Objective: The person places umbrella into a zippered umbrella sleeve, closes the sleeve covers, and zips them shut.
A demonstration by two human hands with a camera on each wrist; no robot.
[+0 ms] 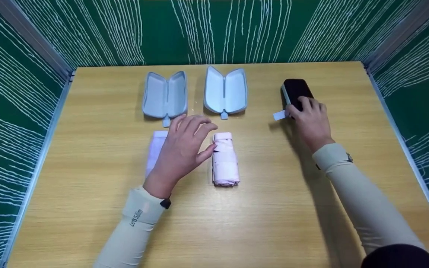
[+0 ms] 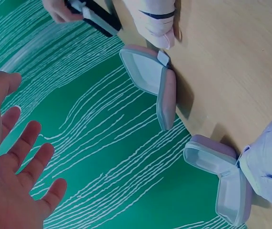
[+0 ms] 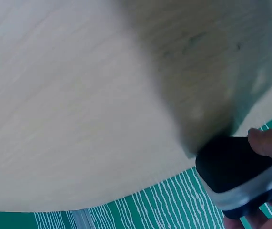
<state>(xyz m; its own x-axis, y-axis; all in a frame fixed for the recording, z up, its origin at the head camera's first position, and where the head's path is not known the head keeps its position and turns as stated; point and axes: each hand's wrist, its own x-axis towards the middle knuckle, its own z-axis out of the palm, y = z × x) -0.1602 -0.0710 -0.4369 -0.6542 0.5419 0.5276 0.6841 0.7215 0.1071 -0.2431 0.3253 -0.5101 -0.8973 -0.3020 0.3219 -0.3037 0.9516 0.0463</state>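
My right hand [image 1: 314, 121] grips the near end of a black case [image 1: 295, 88] at the table's right side. A pale tab [image 1: 279, 115] sticks out from the case's left side, and a light band runs along its edge. In the right wrist view, my thumb lies on the case's black face, with fingers on the other side. My left hand [image 1: 184, 147] is over the middle with fingers spread, holding nothing. It partly covers a lavender folded umbrella [image 1: 155, 149]. A pink folded umbrella [image 1: 225, 163] lies just right of its thumb.
Two hinged cases stand spread open behind the umbrellas: a lavender-backed case [image 2: 243, 191] on the left and a pink-backed case [image 2: 170, 95] beside it, both with pale linings. Green walls with white lines [image 1: 214, 33] border the wooden table [image 1: 259, 223] at the back and sides.
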